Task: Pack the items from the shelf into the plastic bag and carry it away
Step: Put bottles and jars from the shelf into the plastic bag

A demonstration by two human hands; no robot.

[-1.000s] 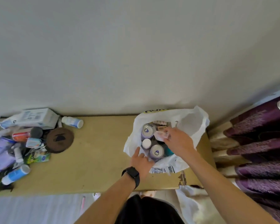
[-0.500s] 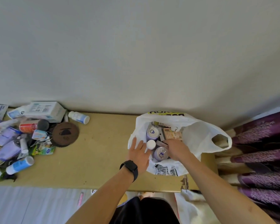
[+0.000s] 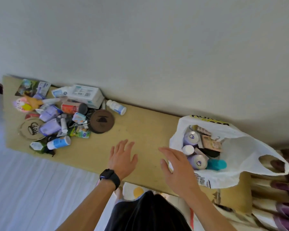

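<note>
The white plastic bag [image 3: 240, 147] sits open-mouthed at the right end of the tan shelf [image 3: 148, 130], against the wall, with one handle loop hanging out to the right. Inside it stand two cans with pale purple tops [image 3: 191, 138] [image 3: 198, 162] and, between them, a small white-capped bottle [image 3: 188, 149]. Beside these lie a teal item [image 3: 217, 164], a black item [image 3: 210, 152] and a brownish printed packet [image 3: 211, 143].

The left hand [image 3: 123, 157], with a black watch [image 3: 110, 178] on its wrist, is over the bare middle of the shelf, its fingers straight and spread, holding nothing. The right hand [image 3: 177, 169] is just beside the bag's left rim, fingers likewise spread and empty; whether it touches the plastic cannot be told.

The unpacked items remain in a heap at the shelf's left end, well apart from the bag: a white box [image 3: 87, 94], a white bottle with a blue label [image 3: 116, 107], a brown round disc [image 3: 102, 121], a red can [image 3: 70, 108], a blue-and-white tube [image 3: 58, 142] and several purple packets.
</note>
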